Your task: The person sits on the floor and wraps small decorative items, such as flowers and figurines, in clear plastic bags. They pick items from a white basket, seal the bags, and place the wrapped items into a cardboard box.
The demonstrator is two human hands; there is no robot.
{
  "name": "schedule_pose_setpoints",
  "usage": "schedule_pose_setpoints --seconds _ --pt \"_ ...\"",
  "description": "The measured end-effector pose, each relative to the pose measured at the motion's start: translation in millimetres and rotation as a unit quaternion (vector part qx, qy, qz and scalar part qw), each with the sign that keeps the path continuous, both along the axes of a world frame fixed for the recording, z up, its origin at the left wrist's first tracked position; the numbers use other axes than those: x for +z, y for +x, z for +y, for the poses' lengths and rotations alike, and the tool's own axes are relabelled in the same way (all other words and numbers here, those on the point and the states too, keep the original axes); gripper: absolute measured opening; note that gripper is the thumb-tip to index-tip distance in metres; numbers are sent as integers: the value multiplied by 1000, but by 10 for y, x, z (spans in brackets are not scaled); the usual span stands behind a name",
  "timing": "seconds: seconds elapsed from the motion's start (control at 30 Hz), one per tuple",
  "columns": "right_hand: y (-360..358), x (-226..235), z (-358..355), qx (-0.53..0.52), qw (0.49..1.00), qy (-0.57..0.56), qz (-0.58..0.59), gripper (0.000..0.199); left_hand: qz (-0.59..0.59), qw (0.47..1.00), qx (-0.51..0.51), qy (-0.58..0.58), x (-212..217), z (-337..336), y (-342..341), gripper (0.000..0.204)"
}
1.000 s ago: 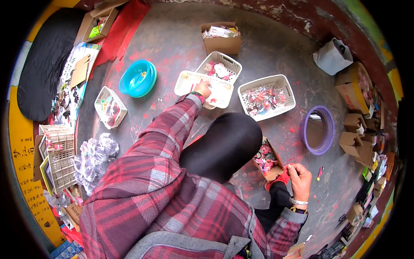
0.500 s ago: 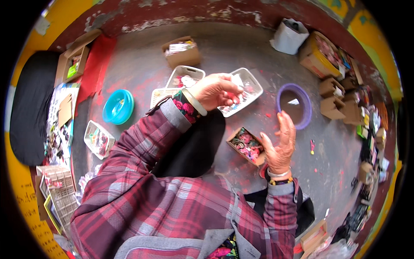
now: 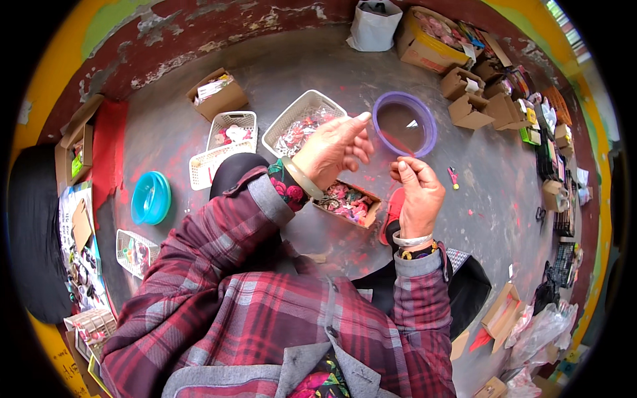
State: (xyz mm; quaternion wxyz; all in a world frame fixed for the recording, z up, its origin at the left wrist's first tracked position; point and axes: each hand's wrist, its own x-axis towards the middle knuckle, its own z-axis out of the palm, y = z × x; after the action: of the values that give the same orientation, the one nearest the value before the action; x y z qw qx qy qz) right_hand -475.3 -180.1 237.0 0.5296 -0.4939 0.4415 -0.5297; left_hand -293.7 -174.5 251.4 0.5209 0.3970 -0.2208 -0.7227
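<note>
My left hand point(image 3: 335, 151) is raised over the small cardboard box, thumb stretched out and fingers loosely curved apart, and I see nothing in it. To its right my right hand point(image 3: 419, 194) pinches a thin red strip point(image 3: 396, 142) between thumb and fingertips. The strip slants up and left in front of the purple basin point(image 3: 430, 136), which holds dark water. Beneath my hands, the cardboard box point(image 3: 373, 216) is filled with pink, red and green pieces, partly hidden by my left wrist. Just beyond my left hand stands a white basket point(image 3: 277, 123) with clear-wrapped packets.
Two smaller white baskets point(image 3: 254, 121) and a cardboard box point(image 3: 224, 99) stand ahead on the left. Turquoise basins point(image 3: 151, 198) sit farther left. A red shoe point(image 3: 393, 215) shows below my right hand. Boxes, a white bag point(image 3: 373, 28) and clutter line the right wall.
The view has swung right. My hands have come closer together, and my right hand has gone from spread fingers to a pinch on the red strip. The white piece by my left fingers no longer shows.
</note>
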Motion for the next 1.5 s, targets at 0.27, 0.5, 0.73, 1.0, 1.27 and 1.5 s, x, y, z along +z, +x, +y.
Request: schedule_pose_setpoints --seconds 0.27,0.5,0.73,1.0,1.27,1.5 --pt "-63 35 -79 34 991 109 -66 14 -80 995 -47 -41 -140 -85 -21 25" --pt "-28 -49 -94 56 989 129 -35 14 -47 993 -110 -16 -257 -131 -5 28" --pt "-91 -133 -211 237 928 178 -226 18 28 991 -92 -91 -319 -112 -68 32" --pt "-25 -291 -140 339 878 229 -249 34 123 965 -207 -102 -307 -81 -88 15" --pt "-314 8 -350 182 971 155 26 25 -198 963 -144 -110 -353 -148 54 7" --pt "-126 -65 -231 232 940 168 186 15 -255 929 -252 -96 -443 -108 -11 17"
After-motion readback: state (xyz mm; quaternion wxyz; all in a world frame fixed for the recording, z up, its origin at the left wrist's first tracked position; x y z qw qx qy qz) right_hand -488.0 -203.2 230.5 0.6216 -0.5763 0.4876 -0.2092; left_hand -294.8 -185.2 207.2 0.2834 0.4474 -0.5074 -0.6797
